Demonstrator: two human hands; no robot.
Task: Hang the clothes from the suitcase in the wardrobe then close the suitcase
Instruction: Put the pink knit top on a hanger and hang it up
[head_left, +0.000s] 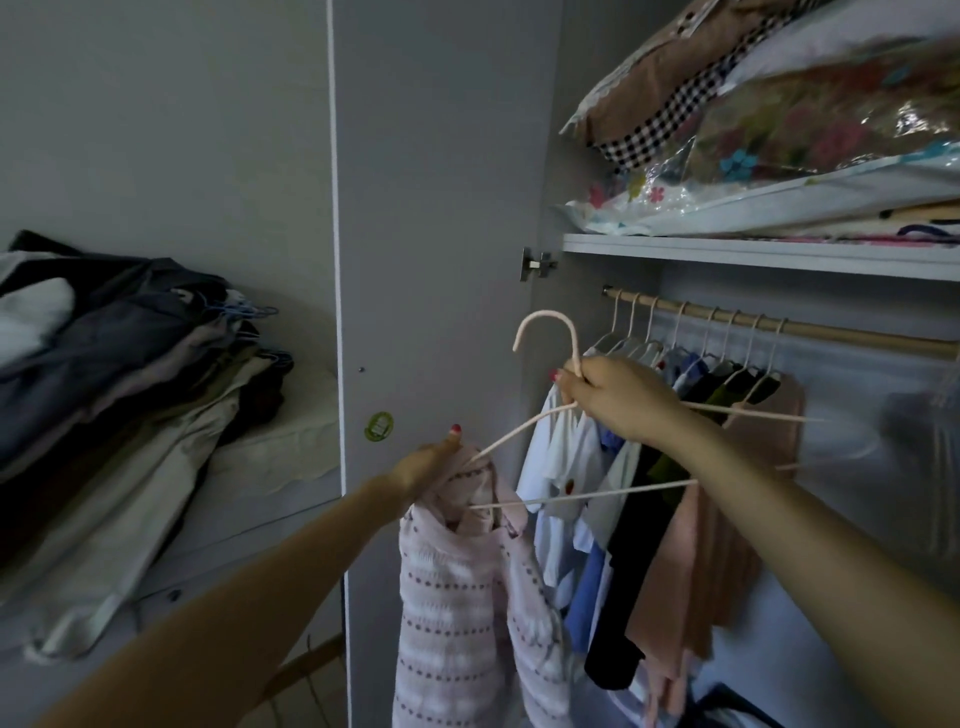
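My right hand (615, 397) grips the neck of a pale pink hanger (550, 332) held in front of the open wardrobe. My left hand (431, 462) clutches the top of a pink-and-white patterned garment (457, 613) at the hanger's left tip, and the garment hangs down from there. Behind them a wooden rail (831, 332) carries several hung clothes (649, 493) in white, blue, black and pink. No suitcase is in view.
The open grey wardrobe door (441, 208) stands just left of my hands. A shelf (753, 254) above the rail holds bagged bedding (779, 130). A pile of dark and beige clothes with hangers (119, 395) lies on a surface at the left.
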